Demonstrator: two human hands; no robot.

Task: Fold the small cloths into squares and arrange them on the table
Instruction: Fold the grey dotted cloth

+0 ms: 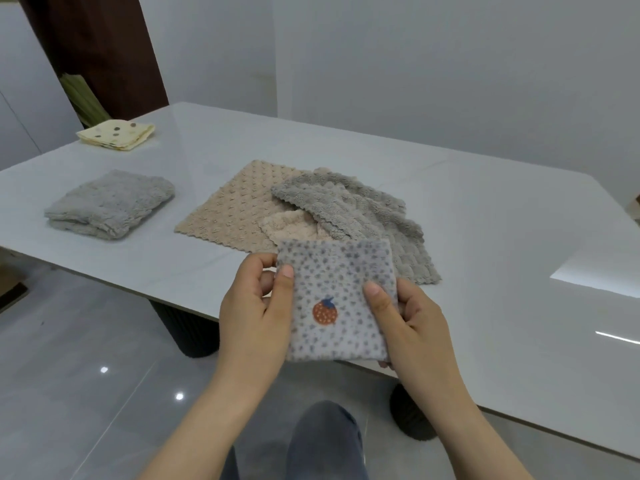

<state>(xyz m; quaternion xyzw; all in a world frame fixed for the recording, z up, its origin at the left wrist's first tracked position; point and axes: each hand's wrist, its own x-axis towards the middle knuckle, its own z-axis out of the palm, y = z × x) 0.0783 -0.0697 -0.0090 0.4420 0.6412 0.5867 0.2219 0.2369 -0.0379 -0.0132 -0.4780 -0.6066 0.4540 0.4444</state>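
The left hand (256,306) and right hand (408,323) each pinch a side edge of the folded spotted cloth (341,271), thumbs on top and fingers curled beneath, holding it over the near edge of the counter (485,237). Just behind it, a loose grey cloth (367,209) overlaps an open beige cloth (225,206). A folded grey cloth (110,206) sits near the left edge, and a folded cream cloth (116,135) by the far left corner.

Left hand (256,306) and right hand (408,327) pinch opposite edges of the spotted cloth (337,271), thumbs on top.
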